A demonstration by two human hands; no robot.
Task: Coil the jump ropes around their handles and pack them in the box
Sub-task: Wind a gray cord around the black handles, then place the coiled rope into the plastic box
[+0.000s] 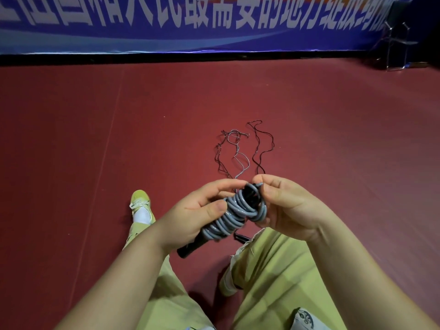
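While white Chinese lettering crossed the blue banner (214, 20) at twelve o'clock, your left hand (197, 217) gripped the coiled grey jump rope (238, 215); your right hand (290, 208) pinched its end at one o'clock.

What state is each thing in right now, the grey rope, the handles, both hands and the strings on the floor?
Grey rope: coiled around the handles, end not tucked.
Black handles: bundled together, held off the floor.
Left hand: grips the coiled bundle.
Right hand: fingers pinch the rope's top end.
Thin strings: loose, tangled on the red floor.
Box: not in view.
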